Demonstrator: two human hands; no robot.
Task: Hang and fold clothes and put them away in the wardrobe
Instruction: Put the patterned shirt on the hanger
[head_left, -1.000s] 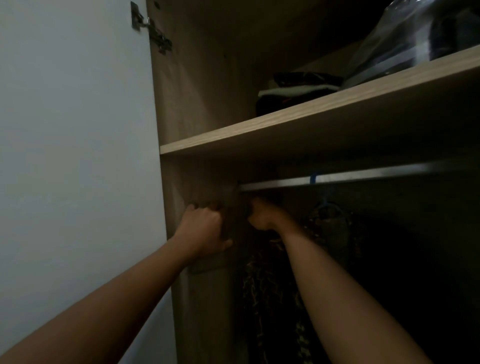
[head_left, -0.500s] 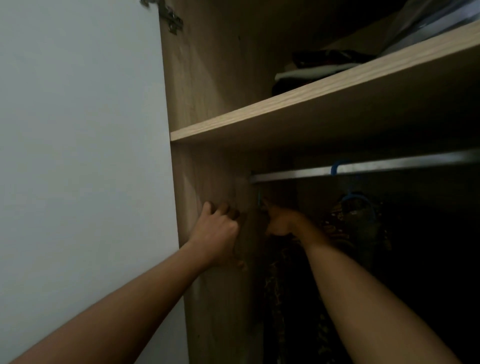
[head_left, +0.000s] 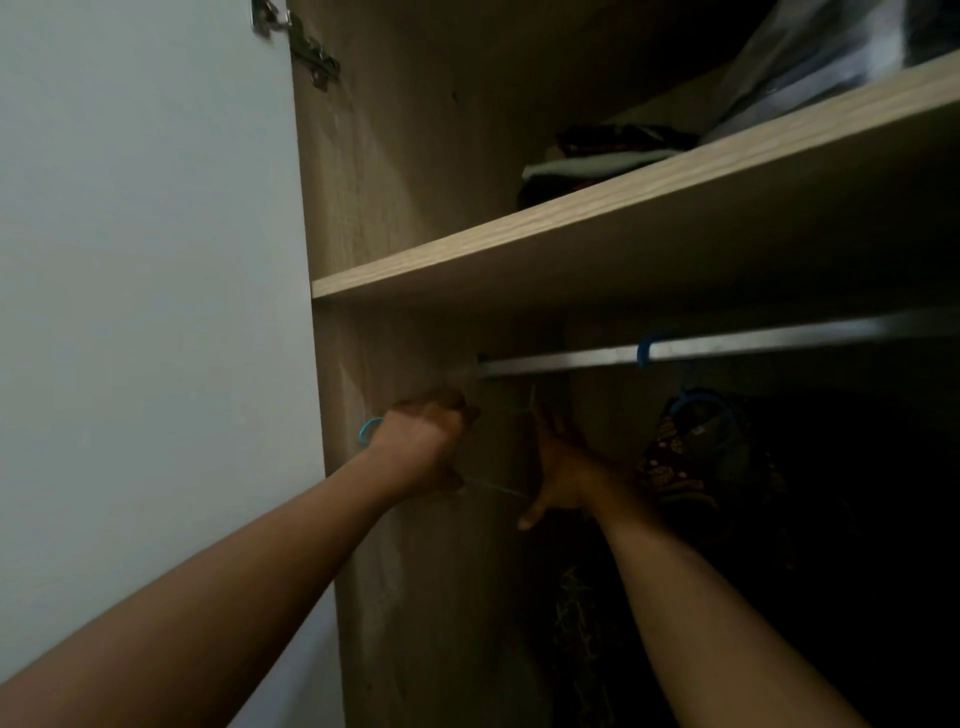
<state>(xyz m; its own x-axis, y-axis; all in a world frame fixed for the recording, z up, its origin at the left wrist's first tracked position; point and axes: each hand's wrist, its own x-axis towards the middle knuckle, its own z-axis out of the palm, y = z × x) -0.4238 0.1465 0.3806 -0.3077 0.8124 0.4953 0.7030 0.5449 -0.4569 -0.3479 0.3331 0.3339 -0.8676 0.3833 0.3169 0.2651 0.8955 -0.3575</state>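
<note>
Inside the dark wardrobe, my left hand is a fist gripping a thin blue hanger. Its hook sticks out left of my wrist and a thin bar runs right from under the hand. My right hand is just right of it, under the left end of the metal rail. Its fingers point up, the thumb is spread downward, and it touches the hanger's bar. A dark patterned garment hangs further right on another blue hanger hooked over the rail.
A wooden shelf spans the wardrobe above the rail, with folded clothes and a clear plastic bag on it. The wardrobe's side panel stands behind my left hand. The open white door with its hinge fills the left.
My left hand has pulled the blue hanger out toward the side panel, so its hook and bar now show. My right hand has dropped from the rail and its thumb has spread.
</note>
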